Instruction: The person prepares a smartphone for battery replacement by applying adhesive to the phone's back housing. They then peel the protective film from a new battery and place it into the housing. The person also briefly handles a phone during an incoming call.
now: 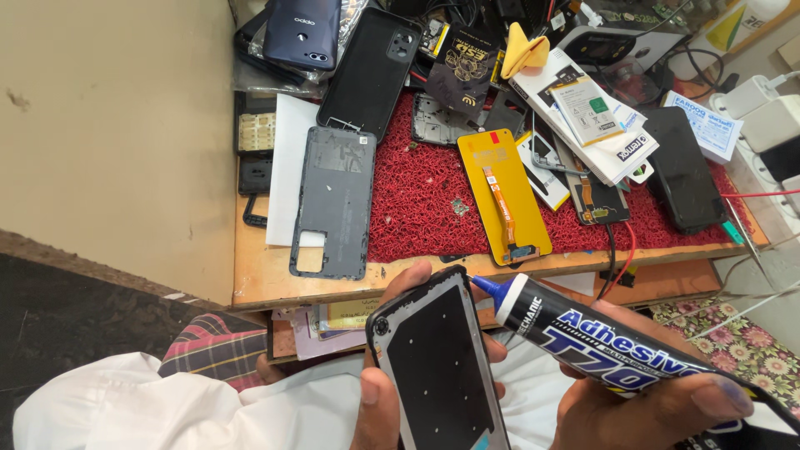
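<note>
Gripping a phone frame [437, 367] near the bottom edge of the view, the left hand [379, 392] has its thumb pressed along the frame's left rim and its fingers wrapped behind, fingertips showing at the right rim. The frame's long axis runs from lower right to upper left, with the camera-hole corner pointing up toward the front edge of the worktop [275, 287]. Its inner face, dark with a grey border, is turned upward.

Just to the right, the right hand [642, 400] is clamped around a black adhesive tube [600, 337], thumb laid over the top and fingers curled beneath. The tube lies nearly level, its long axis running from lower right to upper left, and its blue nozzle [486, 287] points at the frame's upper right corner, just beside the rim.

Farther off, on the worktop, a grey back cover [333, 200] lies near the front left corner. On the red mat [417, 200] beyond it rests a yellow display panel [504, 196] with an orange ribbon cable. A black back cover [371, 71] lies toward the rear edge.
</note>
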{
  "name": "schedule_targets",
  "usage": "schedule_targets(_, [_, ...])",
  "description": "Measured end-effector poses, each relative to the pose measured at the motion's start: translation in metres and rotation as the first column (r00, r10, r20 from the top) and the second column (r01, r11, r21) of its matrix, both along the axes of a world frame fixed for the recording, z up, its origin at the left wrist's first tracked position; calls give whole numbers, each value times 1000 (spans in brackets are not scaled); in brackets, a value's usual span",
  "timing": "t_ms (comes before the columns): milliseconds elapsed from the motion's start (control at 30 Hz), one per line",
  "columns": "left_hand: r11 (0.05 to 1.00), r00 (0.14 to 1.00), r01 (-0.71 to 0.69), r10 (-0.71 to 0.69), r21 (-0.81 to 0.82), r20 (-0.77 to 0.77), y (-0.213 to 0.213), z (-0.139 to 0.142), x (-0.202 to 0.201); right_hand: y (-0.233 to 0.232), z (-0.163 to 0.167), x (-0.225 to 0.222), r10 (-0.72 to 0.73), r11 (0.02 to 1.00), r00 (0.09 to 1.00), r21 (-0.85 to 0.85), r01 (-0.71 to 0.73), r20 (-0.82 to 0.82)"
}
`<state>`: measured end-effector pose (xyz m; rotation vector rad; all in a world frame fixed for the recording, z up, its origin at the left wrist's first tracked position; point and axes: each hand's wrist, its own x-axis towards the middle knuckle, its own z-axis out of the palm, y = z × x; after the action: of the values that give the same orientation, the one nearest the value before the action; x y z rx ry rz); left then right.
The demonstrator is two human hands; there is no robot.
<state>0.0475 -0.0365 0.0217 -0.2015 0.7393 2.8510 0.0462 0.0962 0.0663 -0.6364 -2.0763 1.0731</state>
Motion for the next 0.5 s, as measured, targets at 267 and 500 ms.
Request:
schedule_targets(267, [999,1000,-15,16,-34,26,0,-2,-1,7,-10,-1,78,991,996,-107,-83,-50])
schedule_targets(500, [1000,1000,-6,6,-2,-2,0,-8,-3,14,-16,2,47,995,999,-91,-44,25])
